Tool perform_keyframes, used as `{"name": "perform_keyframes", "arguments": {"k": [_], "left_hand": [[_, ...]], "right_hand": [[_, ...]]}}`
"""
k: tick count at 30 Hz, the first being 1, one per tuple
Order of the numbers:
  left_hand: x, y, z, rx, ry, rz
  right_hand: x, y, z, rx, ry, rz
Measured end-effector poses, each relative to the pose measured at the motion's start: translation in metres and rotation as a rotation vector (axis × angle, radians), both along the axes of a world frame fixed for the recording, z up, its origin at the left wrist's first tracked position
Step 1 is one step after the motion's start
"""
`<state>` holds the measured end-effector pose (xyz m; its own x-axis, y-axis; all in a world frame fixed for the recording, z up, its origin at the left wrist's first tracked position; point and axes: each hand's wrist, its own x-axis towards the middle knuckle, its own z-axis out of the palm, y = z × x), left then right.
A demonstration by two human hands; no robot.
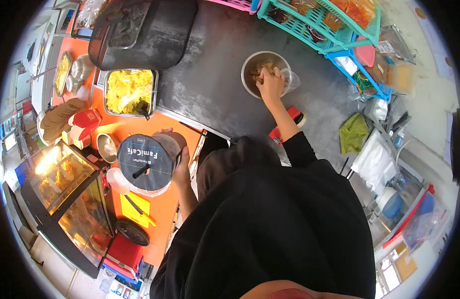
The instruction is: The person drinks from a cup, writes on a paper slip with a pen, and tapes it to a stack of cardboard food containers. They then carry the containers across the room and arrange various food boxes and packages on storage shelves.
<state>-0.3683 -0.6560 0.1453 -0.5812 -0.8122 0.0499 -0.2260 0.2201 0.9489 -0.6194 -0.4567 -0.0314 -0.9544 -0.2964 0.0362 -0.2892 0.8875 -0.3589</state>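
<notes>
My left hand (180, 167) is wrapped around the side of a large tub (172, 144) with a dark lid printed "FamiCafé". A short black piece sticks out of the lid. Whether the tub rests on the orange counter, I cannot tell. Over the dark metal worktop, my right hand (271, 82) reaches into a round metal bowl (246, 74). Its fingers are bent together on brown food pieces (260, 70) inside, partly hidden by the hand. A clear plastic piece (292, 81) hangs at the bowl's rim beside my wrist.
A metal tray of yellow food (129, 92) stands on the orange counter (158, 122), near a smaller metal bowl (107, 147) and a lit glass food case (70, 199). Teal baskets (319, 25) line the worktop's far edge. A green cloth (353, 133) lies at right.
</notes>
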Motion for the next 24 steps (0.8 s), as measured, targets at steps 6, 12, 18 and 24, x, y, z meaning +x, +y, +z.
{"name": "perform_keyframes", "arguments": {"k": [6, 12, 18, 24], "left_hand": [[0.007, 0.005, 0.001, 0.035, -0.023, -0.029], [0.009, 0.004, 0.007, 0.02, 0.0, -0.056], [0.005, -0.002, 0.017, -0.051, 0.049, -0.09], [-0.005, -0.009, 0.025, -0.126, 0.173, -0.193]], "right_hand": [[0.002, 0.001, -0.014, -0.117, 0.017, -0.081], [-0.003, 0.007, -0.01, -0.306, -0.39, -0.117], [-0.002, 0.008, 0.075, -1.225, -1.026, -0.209], [0.048, 0.007, 0.28, -1.567, -1.394, 0.331]]}}
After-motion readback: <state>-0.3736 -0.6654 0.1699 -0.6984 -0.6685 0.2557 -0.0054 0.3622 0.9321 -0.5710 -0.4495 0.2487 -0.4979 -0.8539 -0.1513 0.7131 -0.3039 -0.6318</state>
